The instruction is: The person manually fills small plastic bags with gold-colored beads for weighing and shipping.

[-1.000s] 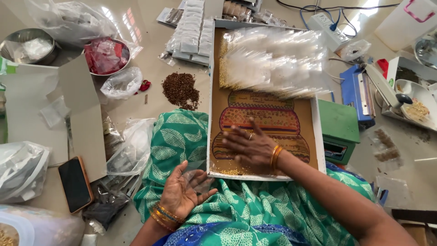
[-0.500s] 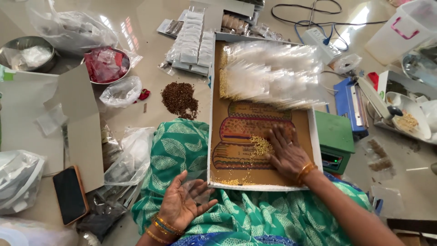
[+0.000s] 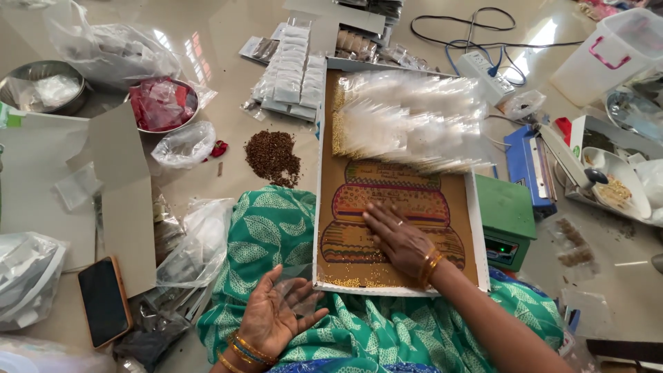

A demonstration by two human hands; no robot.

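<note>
The tray [image 3: 476, 228], a printed board with white rim, rests on the lap and floor, with small yellowish grains along its lower edge. Right hand [image 3: 400, 238] lies flat and unclenched on the board, gathering grains. Left hand [image 3: 276, 314] is spread, palm up, cradling a small clear pouch [image 3: 293, 293]; whether any grains are inside cannot be told. Clear pouches [image 3: 414, 121] heaped on the tray's far end appear unfilled; flat packets [image 3: 290, 72] lie stacked beyond.

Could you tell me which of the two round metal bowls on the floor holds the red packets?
The metal bowl nearer the brown seed pile; the far-left bowl holds clear plastic.
</note>
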